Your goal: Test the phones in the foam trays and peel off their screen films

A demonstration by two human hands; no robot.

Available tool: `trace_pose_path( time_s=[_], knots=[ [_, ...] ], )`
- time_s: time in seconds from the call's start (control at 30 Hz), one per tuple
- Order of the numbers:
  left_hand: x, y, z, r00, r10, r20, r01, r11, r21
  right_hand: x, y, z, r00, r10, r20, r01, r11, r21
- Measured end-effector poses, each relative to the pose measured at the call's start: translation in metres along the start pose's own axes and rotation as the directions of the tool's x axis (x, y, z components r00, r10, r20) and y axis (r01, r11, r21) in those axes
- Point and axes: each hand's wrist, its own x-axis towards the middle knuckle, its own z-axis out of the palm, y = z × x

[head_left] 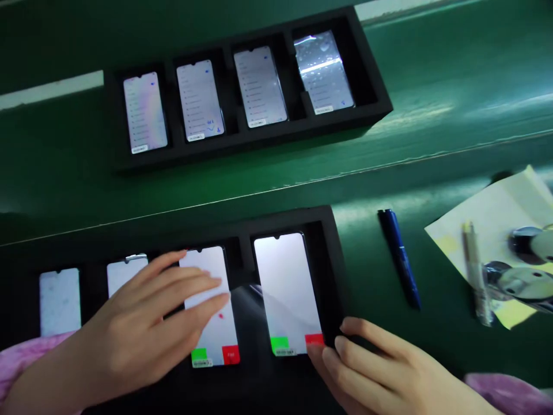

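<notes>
My left hand reaches across the near black tray, over a lit phone with green and red boxes on its screen. Its fingertips meet the corner of a clear film, which stretches toward the rightmost phone; the thumb is hidden. That phone also shows a white screen with green and red boxes and a small label. My right hand rests at the tray's right edge, its fingers bent and apart, the thumb tip over the phone's red box. Nothing shows in its grasp.
A second black tray behind holds several lit phones, the rightmost under wrinkled film. Two more phones lie left in the near tray, one at its end. To the right are a blue pen, paper and a clear pen.
</notes>
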Motion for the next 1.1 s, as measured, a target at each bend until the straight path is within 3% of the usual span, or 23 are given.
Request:
trace_pose_path(
  time_s=[0.1,0.2,0.27,0.37,0.43,0.53,0.77,1.1],
  knots=[
    [-0.009,-0.011,0.001,0.983,-0.174,-0.065,0.183,0.969,0.167,0.021,0.018,0.002,1.0,0.001,-0.001,-0.001,0.998,0.07],
    [-0.016,-0.019,0.002,0.936,-0.346,-0.067,0.349,0.881,0.319,0.048,0.04,0.009,0.987,0.086,-0.134,-0.058,0.979,0.197],
    [-0.018,-0.019,0.004,0.916,-0.398,-0.055,0.392,0.854,0.342,0.063,0.05,0.013,0.923,0.276,-0.268,-0.195,0.937,0.291],
    [-0.016,-0.018,0.007,0.917,-0.391,-0.086,0.397,0.861,0.318,0.076,0.056,0.016,0.762,0.516,-0.391,-0.371,0.843,0.389],
    [-0.014,-0.017,0.006,0.919,-0.382,-0.097,0.392,0.861,0.325,0.078,0.056,0.017,0.677,0.606,-0.418,-0.407,0.781,0.474],
    [-0.011,-0.015,0.002,0.923,-0.376,-0.084,0.378,0.84,0.389,0.078,0.056,0.019,0.61,0.664,-0.432,-0.375,0.722,0.581],
    [-0.004,-0.005,0.001,0.935,-0.352,-0.048,0.34,0.85,0.401,0.079,0.057,0.025,0.603,0.629,-0.49,-0.299,0.748,0.593],
    [-0.003,0.004,-0.001,0.876,-0.477,-0.076,0.462,0.782,0.418,0.078,0.063,0.031,0.634,0.54,-0.554,-0.287,0.829,0.48]
  ],
)
